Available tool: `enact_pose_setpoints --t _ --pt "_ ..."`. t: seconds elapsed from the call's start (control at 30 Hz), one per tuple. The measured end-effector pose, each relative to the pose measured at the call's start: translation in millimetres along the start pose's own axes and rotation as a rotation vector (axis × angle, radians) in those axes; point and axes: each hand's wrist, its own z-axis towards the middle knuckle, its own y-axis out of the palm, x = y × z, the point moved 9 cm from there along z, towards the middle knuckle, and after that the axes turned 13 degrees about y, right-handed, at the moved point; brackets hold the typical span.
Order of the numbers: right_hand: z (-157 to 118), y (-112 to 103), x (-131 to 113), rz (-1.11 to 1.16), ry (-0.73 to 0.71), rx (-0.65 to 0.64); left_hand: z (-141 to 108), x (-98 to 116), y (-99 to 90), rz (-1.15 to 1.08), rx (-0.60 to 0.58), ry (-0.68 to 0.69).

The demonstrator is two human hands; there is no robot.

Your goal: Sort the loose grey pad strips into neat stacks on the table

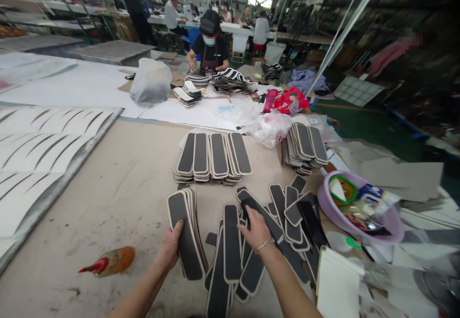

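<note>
My left hand is closed around the left edge of a fanned stack of long dark pieces with pale borders, its thumb on the top piece. My right hand, fingers spread, rests over a loose pile of similar pieces; its fingertips are at the pieces, and nothing is seen gripped in it. A bracelet circles the right wrist. Just beyond the hands lie neat stacks of the same pieces, side by side. Another stacked group sits farther right.
An orange, red-tipped object lies at left. A purple basin with packets stands right, near a notebook. Slit white sheets cover the far left. Across the table, a masked person handles pieces near plastic bags.
</note>
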Motion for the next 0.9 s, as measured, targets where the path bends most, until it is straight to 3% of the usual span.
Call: enact_pose_setpoints --t 0.07,0.17,0.27,0.4,0.53,0.6,0.67,0.8,0.9 --pt "5 -25 46 -0.044 0.175 0.124 -1 -6 6.3 -0.156 -0.020 -0.120" --pt "4 -31 94 -0.086 0.321 0.193 -12 -22 22.4 -0.336 -0.072 -0.280" --pt "1 -26 112 -0.070 0.363 0.216 -29 -40 47.6 -0.485 -0.182 -0.406" --pt "-1 -31 114 0.047 0.359 0.198 -45 -47 79.7 -0.716 -0.379 -0.459" --pt "-13 -26 87 0.291 0.322 0.163 -51 -39 93.6 -0.876 -0.463 -0.444" --pt "-26 -6 56 0.571 0.252 0.104 -54 -37 97.0 -0.897 -0.476 -0.452" --pt "-38 18 19 0.652 0.187 0.048 -60 -42 99.4 -0.861 -0.499 -0.501" --pt "-52 40 -41 0.527 0.048 0.067 -69 -56 91.1 -0.732 -0.492 -0.575" --pt "-53 35 -53 0.320 -0.038 0.097 -70 -63 77.3 -0.662 -0.457 -0.579"
